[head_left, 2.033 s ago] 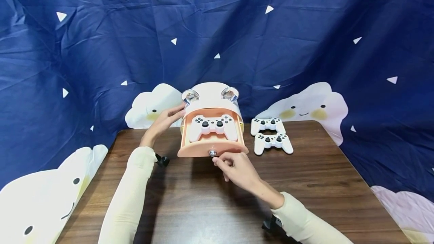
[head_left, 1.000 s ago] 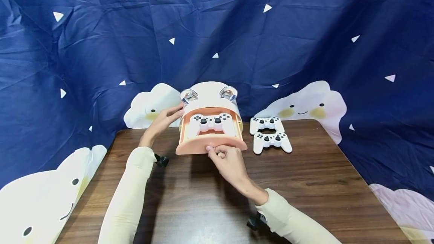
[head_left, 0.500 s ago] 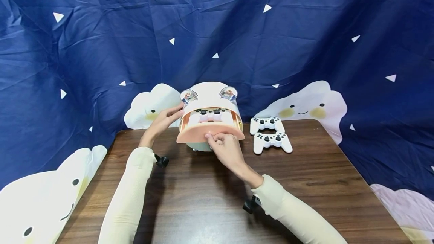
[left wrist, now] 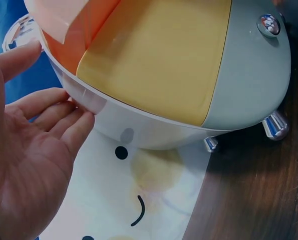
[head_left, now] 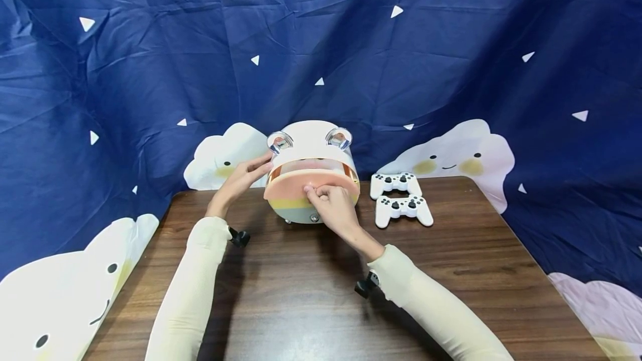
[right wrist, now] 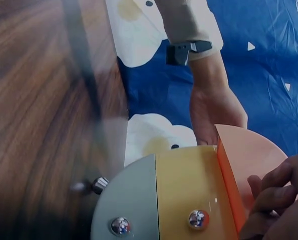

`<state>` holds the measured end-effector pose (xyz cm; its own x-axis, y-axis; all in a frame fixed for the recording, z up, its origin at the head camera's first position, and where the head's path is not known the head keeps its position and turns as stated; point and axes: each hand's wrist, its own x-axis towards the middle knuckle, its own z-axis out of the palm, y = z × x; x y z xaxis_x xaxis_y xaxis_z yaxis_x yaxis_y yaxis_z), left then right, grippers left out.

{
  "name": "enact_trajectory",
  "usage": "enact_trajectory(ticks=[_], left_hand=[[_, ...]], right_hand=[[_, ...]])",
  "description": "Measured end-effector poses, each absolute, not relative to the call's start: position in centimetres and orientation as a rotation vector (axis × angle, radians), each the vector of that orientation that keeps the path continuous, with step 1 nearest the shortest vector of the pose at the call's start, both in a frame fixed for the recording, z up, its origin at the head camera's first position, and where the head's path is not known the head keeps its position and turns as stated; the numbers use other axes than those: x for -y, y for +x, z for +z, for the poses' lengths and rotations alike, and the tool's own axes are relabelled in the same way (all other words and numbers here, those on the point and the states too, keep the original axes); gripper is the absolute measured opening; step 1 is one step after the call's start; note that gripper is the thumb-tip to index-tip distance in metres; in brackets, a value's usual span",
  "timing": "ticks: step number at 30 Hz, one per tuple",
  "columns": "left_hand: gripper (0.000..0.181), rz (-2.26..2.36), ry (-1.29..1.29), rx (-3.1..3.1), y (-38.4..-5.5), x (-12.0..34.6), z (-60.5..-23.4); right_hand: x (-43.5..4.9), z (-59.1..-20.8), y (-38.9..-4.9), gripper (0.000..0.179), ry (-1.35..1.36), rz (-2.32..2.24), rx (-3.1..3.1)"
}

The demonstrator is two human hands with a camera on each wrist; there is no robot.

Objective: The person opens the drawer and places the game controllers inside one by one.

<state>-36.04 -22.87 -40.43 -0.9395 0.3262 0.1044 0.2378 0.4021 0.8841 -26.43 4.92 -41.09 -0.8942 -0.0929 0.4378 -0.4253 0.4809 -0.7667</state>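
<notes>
A small rounded chest of drawers, with a white shell (head_left: pixel 310 137) and chrome ring ears, stands at the back of the table. Its top drawer, with a peach front (head_left: pixel 283 184), sticks out a little way. My right hand (head_left: pixel 335 206) pinches the middle of that front, where the fingers hide the knob. Flat fingertips of my left hand (left wrist: pixel 36 132) rest against the side of the shell, thumb near the top. Under the shell's edge, the controller in the drawer is almost wholly hidden. Below are a yellow drawer (left wrist: pixel 159 55) and a grey-green drawer (left wrist: pixel 251 70).
Two white game controllers, one (head_left: pixel 396 185) behind the other (head_left: pixel 403 210), lie on the wooden table (head_left: pixel 281 294) to the right of the chest. A dark blue cloth (head_left: pixel 321 32) with clouds hangs behind. Chrome feet (left wrist: pixel 275 125) carry the chest.
My right hand has taken hold of the drawer knob and pushed the peach drawer inward, away from me. The controller inside has gone under the shell. My left hand has stayed put.
</notes>
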Motion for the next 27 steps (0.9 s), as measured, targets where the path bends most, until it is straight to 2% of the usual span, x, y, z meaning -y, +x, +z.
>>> enact_trajectory(ticks=[5, 12, 20, 27], left_hand=[[0.062, 1.581, 0.502, -2.560, -35.9, 22.6, -40.1], [0.061, 1.563, 0.513, -2.559, -33.9, 22.0, -38.1], [0.062, 1.589, 0.515, -2.535, -33.8, 21.9, -38.0], [0.061, 1.594, 0.519, -2.533, -33.8, 21.9, -37.9]], right_hand=[[-4.9, -41.0, -27.3, 0.057, 0.439, 1.341, 2.425], [-5.0, -41.0, -28.5, 0.050, 0.421, 1.305, 2.464], [-5.2, -43.0, -31.5, 0.049, 0.382, 1.281, 2.473], [-5.3, -41.8, -30.8, 0.048, 0.357, 1.259, 2.512]])
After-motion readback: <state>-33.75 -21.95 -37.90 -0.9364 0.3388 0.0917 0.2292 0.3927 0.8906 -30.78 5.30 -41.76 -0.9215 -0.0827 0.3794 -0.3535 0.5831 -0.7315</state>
